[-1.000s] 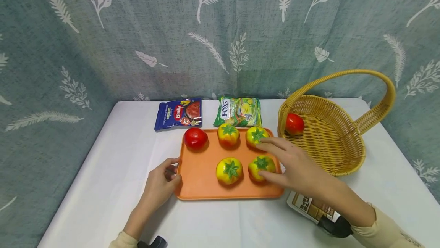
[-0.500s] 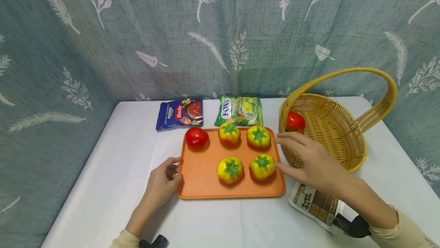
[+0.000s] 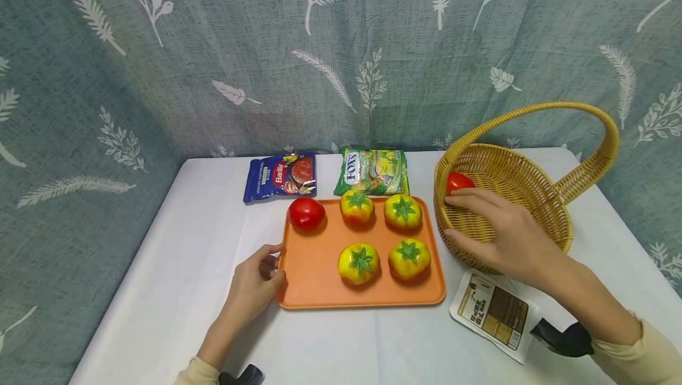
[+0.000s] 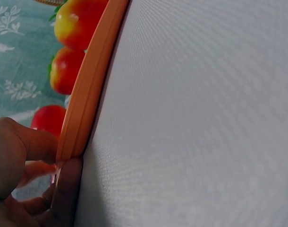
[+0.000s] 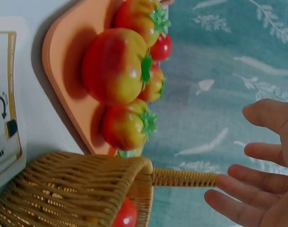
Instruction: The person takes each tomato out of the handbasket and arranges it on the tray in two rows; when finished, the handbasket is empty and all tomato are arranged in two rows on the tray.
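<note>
In the head view my left hand [image 3: 254, 281] grips the left edge of an orange tray [image 3: 311, 269], its fingertips at the rim, as the left wrist view also shows on the tray's rim [image 4: 89, 80]. On the tray lie several yellow and red toy tomatoes with green leaf tops, among them a front right tomato [image 3: 409, 259] and a front middle tomato [image 3: 359, 263]. An all-red tomato [image 3: 306, 214] sits at its back left corner. My right hand [image 3: 506, 234], fingers spread and holding nothing, hovers over a wicker basket [image 3: 554, 219]. Inside the basket is a red tomato [image 3: 458, 182], partly hidden.
Behind the tray lie a blue Barilla pouch [image 3: 280, 176] and a green Fox's candy bag [image 3: 372, 173]. A white and brown packet [image 3: 495, 311] lies in front of the basket. The basket's tall handle [image 3: 559, 105] arches over it. A leaf-patterned curtain [image 3: 341, 65] closes off the back.
My right hand has moved from over the tray's right-hand tomatoes to the right, over the basket, uncovering the packet. My left hand stays at the tray's edge.
</note>
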Tool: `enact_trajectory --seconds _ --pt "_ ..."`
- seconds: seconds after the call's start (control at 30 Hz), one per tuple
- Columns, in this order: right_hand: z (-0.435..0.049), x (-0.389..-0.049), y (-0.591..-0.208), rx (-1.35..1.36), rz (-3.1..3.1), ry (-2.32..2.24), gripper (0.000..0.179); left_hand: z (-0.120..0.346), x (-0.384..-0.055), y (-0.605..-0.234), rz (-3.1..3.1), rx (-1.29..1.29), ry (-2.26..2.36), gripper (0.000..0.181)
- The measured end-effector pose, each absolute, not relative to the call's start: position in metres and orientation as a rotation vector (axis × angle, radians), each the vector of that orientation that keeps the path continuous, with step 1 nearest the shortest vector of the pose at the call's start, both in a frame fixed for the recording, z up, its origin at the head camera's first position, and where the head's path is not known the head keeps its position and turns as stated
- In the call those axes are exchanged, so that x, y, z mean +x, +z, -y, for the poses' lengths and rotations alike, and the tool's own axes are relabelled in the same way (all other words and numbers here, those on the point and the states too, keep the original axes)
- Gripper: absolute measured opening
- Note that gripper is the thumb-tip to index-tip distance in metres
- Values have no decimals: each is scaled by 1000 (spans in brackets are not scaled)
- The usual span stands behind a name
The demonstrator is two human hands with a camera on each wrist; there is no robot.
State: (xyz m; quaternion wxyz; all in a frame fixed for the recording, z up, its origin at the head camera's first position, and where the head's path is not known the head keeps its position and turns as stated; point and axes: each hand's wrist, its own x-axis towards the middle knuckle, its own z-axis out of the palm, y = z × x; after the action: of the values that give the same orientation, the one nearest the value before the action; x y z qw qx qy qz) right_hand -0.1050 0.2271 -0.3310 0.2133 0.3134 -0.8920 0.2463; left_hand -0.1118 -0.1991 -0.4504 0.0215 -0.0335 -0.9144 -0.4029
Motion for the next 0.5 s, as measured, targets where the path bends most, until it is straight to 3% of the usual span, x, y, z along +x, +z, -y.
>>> enact_trajectory --seconds 0.27,0.5 --pt "-236 -119 -328 905 2393 684 41 200 -111 -451 2826 -105 -1244 49" --pt "-247 -133 -325 829 2449 608 48 200 -112 -451 2820 -108 -1244 49"
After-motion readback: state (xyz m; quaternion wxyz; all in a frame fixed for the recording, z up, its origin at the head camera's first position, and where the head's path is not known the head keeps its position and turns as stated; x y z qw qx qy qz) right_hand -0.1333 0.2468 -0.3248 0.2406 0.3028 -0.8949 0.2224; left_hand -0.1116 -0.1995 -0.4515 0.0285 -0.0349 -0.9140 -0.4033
